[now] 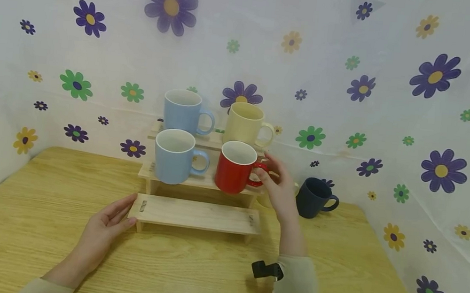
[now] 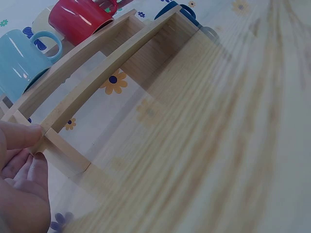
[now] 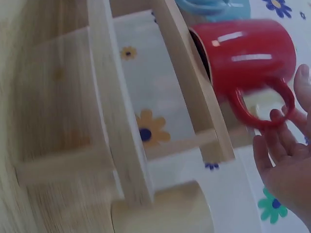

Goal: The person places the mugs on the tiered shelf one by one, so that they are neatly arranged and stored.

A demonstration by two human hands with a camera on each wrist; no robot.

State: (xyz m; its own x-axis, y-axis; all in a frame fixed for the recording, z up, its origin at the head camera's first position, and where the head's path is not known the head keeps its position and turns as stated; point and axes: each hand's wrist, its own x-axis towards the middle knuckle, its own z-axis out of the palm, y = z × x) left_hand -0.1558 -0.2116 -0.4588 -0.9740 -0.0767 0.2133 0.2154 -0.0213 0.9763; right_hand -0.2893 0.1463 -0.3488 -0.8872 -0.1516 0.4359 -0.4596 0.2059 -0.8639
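Observation:
A red mug (image 1: pixel 234 169) stands on the middle step of a wooden tiered rack (image 1: pixel 196 214), its handle to the right. My right hand (image 1: pixel 280 188) is at that handle. In the right wrist view its fingers (image 3: pixel 278 145) are spread, with a fingertip overlapping the red handle and the thumb apart from it. My left hand (image 1: pixel 104 228) grips the left end of the lowest step. The left wrist view shows that thumb (image 2: pixel 22 135) on the corner, other fingers below. A light blue mug (image 1: pixel 174 157) shares the middle step.
On the top step are another light blue mug (image 1: pixel 182 111) and a pale yellow mug (image 1: pixel 244 123). A dark blue mug (image 1: pixel 312 199) stands on the wooden table (image 1: pixel 189 269) to the right. Behind the right hand, another pale mug (image 3: pixel 165 208) is partly hidden. A flowered cloth (image 1: pixel 112 54) hangs behind.

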